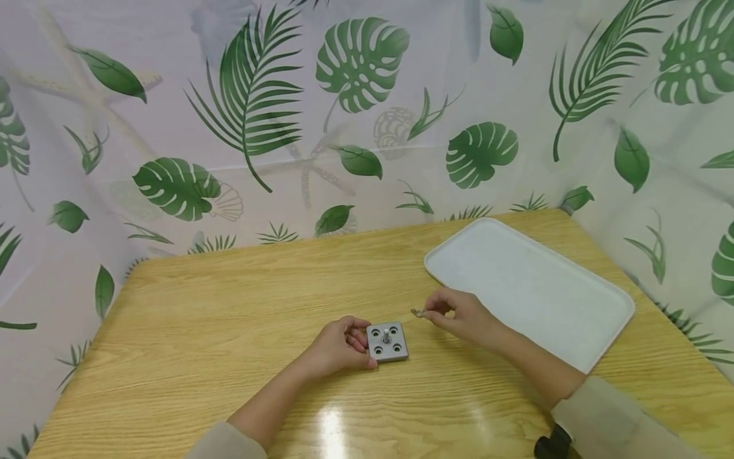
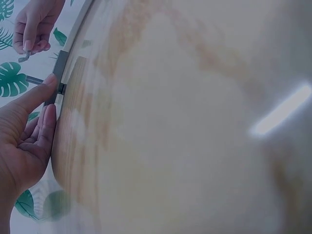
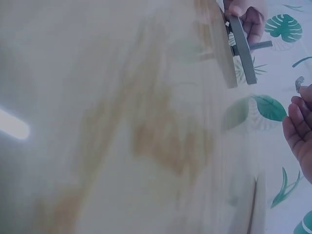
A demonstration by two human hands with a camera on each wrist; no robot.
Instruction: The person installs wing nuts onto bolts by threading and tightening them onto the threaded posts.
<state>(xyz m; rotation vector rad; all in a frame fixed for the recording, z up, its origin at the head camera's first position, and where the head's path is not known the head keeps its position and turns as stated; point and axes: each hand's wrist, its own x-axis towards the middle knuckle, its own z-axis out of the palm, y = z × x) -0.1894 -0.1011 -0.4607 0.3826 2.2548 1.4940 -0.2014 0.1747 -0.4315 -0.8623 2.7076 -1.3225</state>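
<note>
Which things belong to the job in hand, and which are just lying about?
Job things, apparently:
Square grey metal plate with upright post, held by the left hand
Small silvery metal piece, pinched by the right hand

Lying about:
White rectangular tray, in neither hand

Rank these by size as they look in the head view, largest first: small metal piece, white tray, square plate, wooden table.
1. Wooden table
2. White tray
3. Square plate
4. Small metal piece

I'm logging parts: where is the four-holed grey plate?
In the head view, the four-holed grey plate sits below centre, held by the left hand, left of the white tray.
</note>
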